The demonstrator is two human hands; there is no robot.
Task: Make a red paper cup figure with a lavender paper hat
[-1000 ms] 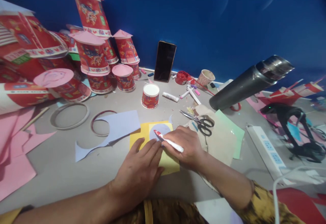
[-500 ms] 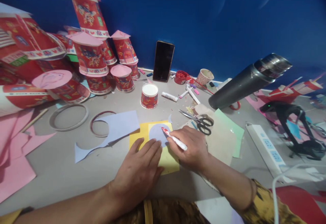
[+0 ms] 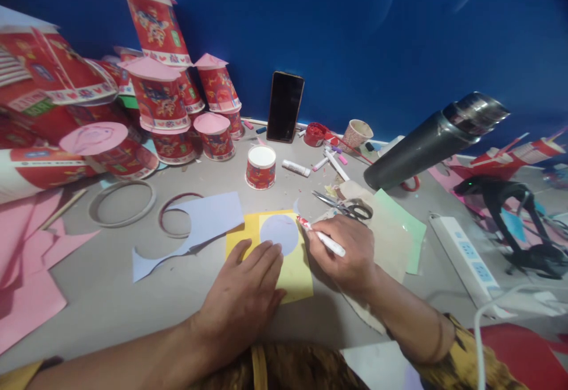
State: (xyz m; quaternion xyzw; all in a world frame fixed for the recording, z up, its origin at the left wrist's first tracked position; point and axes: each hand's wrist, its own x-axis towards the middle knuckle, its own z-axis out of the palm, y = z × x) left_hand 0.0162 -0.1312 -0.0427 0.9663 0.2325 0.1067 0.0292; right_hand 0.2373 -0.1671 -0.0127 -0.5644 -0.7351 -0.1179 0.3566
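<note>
My left hand (image 3: 246,283) lies flat with its fingers stretched over yellow paper (image 3: 295,277), the fingertips on the lower left edge of a lilac paper circle (image 3: 280,233). In my right hand (image 3: 348,251) is a white marker pen (image 3: 331,243) with a red patterned end, pointing left just past the circle's upper right edge. Whether its tip touches the paper I cannot tell. Left of the yellow paper rests a lilac offcut (image 3: 217,215) with a curved cutout. Scissors (image 3: 344,205) with black handles lie beyond my right hand, partly on a beige cloth (image 3: 386,236).
Red paper cups with pink paper tops (image 3: 162,94) are stacked at the left. A single cup (image 3: 261,168) stands upside down mid-table. Behind it leans a phone (image 3: 285,106). A dark flask (image 3: 426,141), a power strip (image 3: 465,254), tape rings (image 3: 123,203) and loose markers (image 3: 296,168) lie around.
My right hand has moved right with the marker, from over the lilac circle to beyond its edge, so the circle shows whole on that side. My left hand has stayed in place.
</note>
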